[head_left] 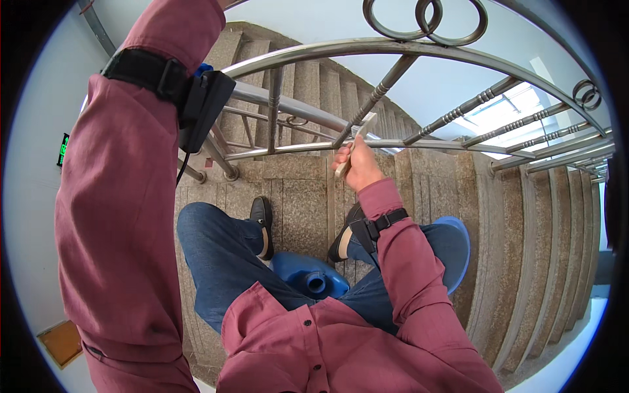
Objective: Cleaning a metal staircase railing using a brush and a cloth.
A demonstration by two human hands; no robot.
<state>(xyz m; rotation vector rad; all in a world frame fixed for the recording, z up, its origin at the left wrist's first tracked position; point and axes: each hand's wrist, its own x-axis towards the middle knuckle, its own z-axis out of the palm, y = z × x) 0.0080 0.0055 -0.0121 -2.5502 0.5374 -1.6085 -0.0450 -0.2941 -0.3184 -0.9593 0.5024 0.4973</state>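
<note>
Person stands on a stone stair landing (295, 196), facing a stainless steel railing (367, 47) with turned balusters. The right hand (357, 167) is closed around the handle of a pale brush-like tool (357, 141), whose flat head lies against a slanted baluster (373, 98) just above the lower rail (393, 143). The left arm is raised high at the left of the view; its sleeve and a black wrist strap (151, 72) carrying a small black device show, but the left hand is out of frame, so whether it grips anything cannot be told. A blue plastic container (311, 278) with an open neck sits on the landing between the person's shoes, close to the step edge. Risks, as judged: the tool could slip through the gaps in the railing if the grip loosens; the container lies directly underfoot and could be kicked or cause a stumble near the descending steps (557, 262); leaning toward the rail shifts balance outward.
</note>
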